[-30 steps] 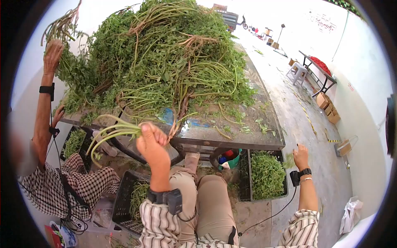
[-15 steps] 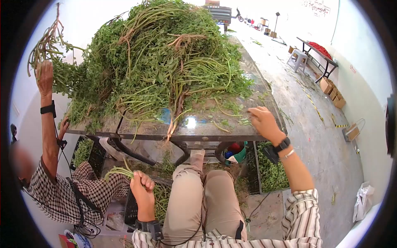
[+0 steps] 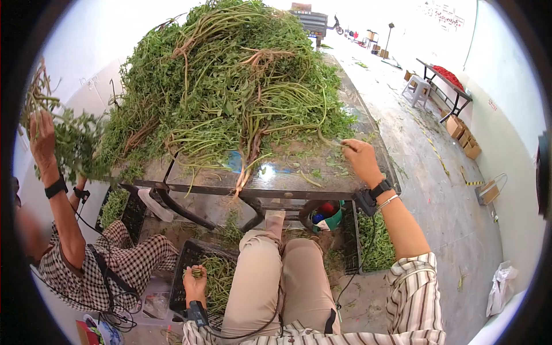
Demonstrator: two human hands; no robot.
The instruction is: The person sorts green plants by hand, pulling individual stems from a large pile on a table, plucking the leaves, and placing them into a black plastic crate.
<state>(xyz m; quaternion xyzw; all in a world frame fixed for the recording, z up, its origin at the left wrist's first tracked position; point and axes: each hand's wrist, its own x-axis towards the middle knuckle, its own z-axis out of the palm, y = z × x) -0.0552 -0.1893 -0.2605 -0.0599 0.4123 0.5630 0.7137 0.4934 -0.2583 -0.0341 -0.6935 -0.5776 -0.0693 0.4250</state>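
We had the tip of a pale green stem (image 3: 329,141) at the fingertips of our right hand (image 3: 361,158), thumb and fingers drawn together in a narrow pinch on its end. The rest of the stem ran leftward from the grip, just above the tabletop, to the near right edge of the heap of leafy greens (image 3: 230,75). That heap covered most of the table (image 3: 330,183), roots and stalks sticking out of it, and one rooted stalk (image 3: 244,172) hung over the front edge, well to the left of our pinch.

Lower down, our left hand (image 3: 195,282) was over the near-left black crate (image 3: 180,283), its fingers loosely curled about a few short bits of green; we could not tell whether they were gripped or coming free. More cut stems (image 3: 219,280) lay in that crate, just beside the hand. Under the table, to the right of our knees, stood a green tub (image 3: 332,222) and another crate filled with greens (image 3: 376,241). Far to the left, a co-worker's raised hand (image 3: 43,141) held a leafy bunch (image 3: 77,144).
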